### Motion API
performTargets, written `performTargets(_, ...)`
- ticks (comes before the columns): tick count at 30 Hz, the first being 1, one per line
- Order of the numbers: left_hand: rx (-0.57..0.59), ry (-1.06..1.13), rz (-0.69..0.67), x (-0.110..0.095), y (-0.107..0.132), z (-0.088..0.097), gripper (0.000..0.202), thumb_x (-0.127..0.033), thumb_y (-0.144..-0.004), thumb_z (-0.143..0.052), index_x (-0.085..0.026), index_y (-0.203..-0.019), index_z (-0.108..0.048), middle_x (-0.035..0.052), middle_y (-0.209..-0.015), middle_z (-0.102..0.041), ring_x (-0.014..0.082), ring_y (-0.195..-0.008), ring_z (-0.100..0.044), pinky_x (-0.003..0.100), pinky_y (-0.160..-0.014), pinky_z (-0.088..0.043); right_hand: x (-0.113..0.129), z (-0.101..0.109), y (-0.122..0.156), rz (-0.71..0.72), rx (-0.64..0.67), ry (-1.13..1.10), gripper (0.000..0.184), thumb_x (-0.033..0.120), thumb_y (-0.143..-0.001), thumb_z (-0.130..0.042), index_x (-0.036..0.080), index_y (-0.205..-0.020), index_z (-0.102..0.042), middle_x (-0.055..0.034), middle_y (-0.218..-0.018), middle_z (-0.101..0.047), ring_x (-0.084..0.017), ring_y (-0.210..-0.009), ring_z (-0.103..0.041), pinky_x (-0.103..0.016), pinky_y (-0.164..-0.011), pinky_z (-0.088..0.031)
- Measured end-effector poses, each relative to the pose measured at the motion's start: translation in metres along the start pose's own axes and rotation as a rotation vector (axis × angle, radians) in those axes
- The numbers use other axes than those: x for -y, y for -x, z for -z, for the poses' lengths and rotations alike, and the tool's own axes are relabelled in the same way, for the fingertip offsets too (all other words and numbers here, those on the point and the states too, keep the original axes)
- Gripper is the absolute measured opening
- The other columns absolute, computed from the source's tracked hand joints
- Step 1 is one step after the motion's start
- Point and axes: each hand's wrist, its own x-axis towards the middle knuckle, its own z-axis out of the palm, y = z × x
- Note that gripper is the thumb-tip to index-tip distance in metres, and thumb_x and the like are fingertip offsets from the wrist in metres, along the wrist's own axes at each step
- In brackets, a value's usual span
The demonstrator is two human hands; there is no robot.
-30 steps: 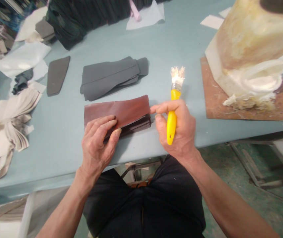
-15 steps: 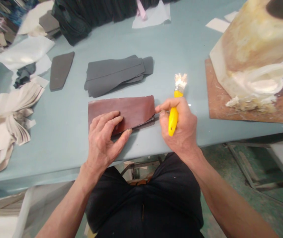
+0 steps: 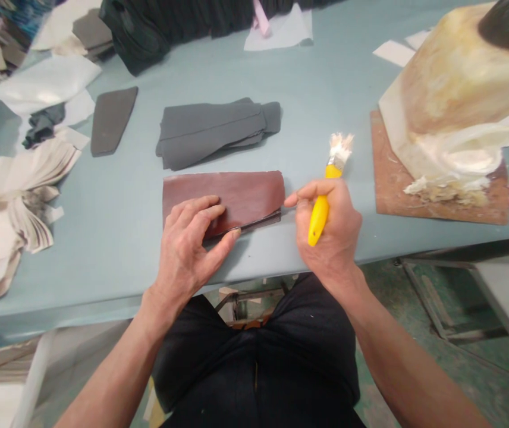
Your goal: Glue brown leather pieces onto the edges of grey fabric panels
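Observation:
A stack of reddish-brown leather pieces (image 3: 241,193) lies near the front edge of the pale blue table (image 3: 116,238). My left hand (image 3: 189,246) rests flat on the stack's left half, fingers spread, thumb against its front edge. My right hand (image 3: 330,229) is closed round the yellow handle of a glue brush (image 3: 328,187), bristles pointing away. Its forefinger and thumb pinch at the stack's right corner.
A pile of grey fabric pieces (image 3: 214,131) lies behind the stack, a single grey piece (image 3: 112,119) to its left. A glue-crusted container (image 3: 455,101) stands on a brown board (image 3: 392,190) at right. Cream pieces (image 3: 13,196) fan out at left. Dark material (image 3: 160,30) lies at the back.
The stack has flattened under my left hand, whose thumb has moved out along the front edge. My right hand has stayed at the right corner with the brush.

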Motion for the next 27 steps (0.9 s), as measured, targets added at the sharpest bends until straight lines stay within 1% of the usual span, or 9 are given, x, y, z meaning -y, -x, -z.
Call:
performTargets(4,0.035,0.022,-0.040,0.011,0.006,0.012,0.037,-0.043,-0.098,-0.075,-0.023,-0.128,-0.066,0.0127,-0.137,-0.073,0.0296,-0.127,-0.070,0.049,-0.112,-0.054,-0.001,0.001,0.003,0.101,0.006,0.016,0.014,0.015,-0.098,-0.056,0.027,-0.103,-0.059,0.0010,-0.091,-0.078,-0.021,-0.082,-0.076,-0.035,-0.079,-0.060)
performTargets(7,0.062,0.017,-0.012,0.021,0.015,0.025,0.037,-0.047,-0.099,-0.073,-0.025,-0.127,-0.066,0.0116,-0.135,-0.074,0.0294,-0.126,-0.070,0.049,-0.111,-0.055,0.000,0.002,0.005,0.168,-0.025,0.013,0.015,0.014,-0.097,-0.060,0.027,-0.105,-0.060,0.0001,-0.097,-0.080,-0.021,-0.088,-0.079,-0.036,-0.084,-0.062)
performTargets(11,0.081,0.017,0.032,0.031,0.025,0.036,0.022,-0.039,-0.105,-0.063,-0.025,-0.122,-0.069,0.0106,-0.136,-0.074,0.0278,-0.127,-0.070,0.048,-0.112,-0.054,0.013,0.004,-0.002,0.235,-0.073,0.035,0.015,0.015,-0.097,-0.062,0.026,-0.105,-0.057,0.0002,-0.098,-0.080,-0.018,-0.088,-0.079,-0.032,-0.083,-0.062)
performTargets(14,0.055,0.024,0.024,0.035,0.018,0.038,0.020,-0.032,-0.108,-0.056,-0.024,-0.121,-0.069,0.0102,-0.132,-0.076,0.0258,-0.124,-0.071,0.045,-0.111,-0.055,0.032,-0.001,-0.019,0.209,-0.025,0.066,0.015,0.018,-0.098,-0.062,0.026,-0.109,-0.056,-0.0029,-0.107,-0.080,-0.020,-0.094,-0.078,-0.034,-0.084,-0.061)
performTargets(17,0.069,-0.022,0.028,0.041,0.001,0.036,0.031,-0.034,-0.111,-0.047,-0.020,-0.132,-0.065,0.0140,-0.143,-0.070,0.0288,-0.136,-0.064,0.048,-0.118,-0.050,0.050,-0.022,-0.040,0.162,0.116,0.012,0.015,0.018,-0.099,-0.057,0.025,-0.112,-0.057,-0.0046,-0.112,-0.078,-0.023,-0.102,-0.077,-0.039,-0.090,-0.061)
performTargets(20,0.187,-0.065,0.021,0.050,-0.011,0.027,0.047,-0.038,-0.112,-0.038,-0.014,-0.148,-0.054,0.0199,-0.163,-0.054,0.0355,-0.156,-0.046,0.057,-0.128,-0.039,0.067,-0.056,-0.055,0.103,0.251,-0.099,0.019,0.015,-0.098,-0.052,0.023,-0.114,-0.055,-0.0048,-0.108,-0.074,-0.025,-0.103,-0.074,-0.044,-0.096,-0.060)
performTargets(22,0.253,-0.079,0.029,0.055,-0.009,0.017,0.056,-0.040,-0.112,-0.033,-0.010,-0.157,-0.046,0.0230,-0.169,-0.046,0.0398,-0.162,-0.037,0.062,-0.130,-0.035,0.079,-0.080,-0.057,0.044,0.348,-0.168,0.019,0.017,-0.100,-0.051,0.023,-0.118,-0.053,-0.0061,-0.109,-0.072,-0.025,-0.102,-0.072,-0.045,-0.098,-0.060)
performTargets(24,0.253,-0.084,0.048,0.062,-0.003,0.005,0.058,-0.040,-0.111,-0.031,-0.009,-0.158,-0.044,0.0242,-0.168,-0.047,0.0421,-0.161,-0.036,0.065,-0.129,-0.035,0.091,-0.104,-0.050,-0.008,0.373,-0.279,0.015,0.022,-0.106,-0.048,0.023,-0.121,-0.049,-0.0066,-0.112,-0.071,-0.023,-0.100,-0.072,-0.044,-0.097,-0.060)
performTargets(27,0.200,-0.073,0.053,0.070,0.006,-0.011,0.051,-0.037,-0.108,-0.035,-0.012,-0.150,-0.052,0.0221,-0.159,-0.057,0.0407,-0.156,-0.046,0.062,-0.129,-0.037,0.104,-0.132,-0.034,-0.002,0.345,-0.387,0.020,0.031,-0.108,-0.054,0.024,-0.124,-0.044,-0.0072,-0.122,-0.069,-0.023,-0.108,-0.069,-0.044,-0.105,-0.058)
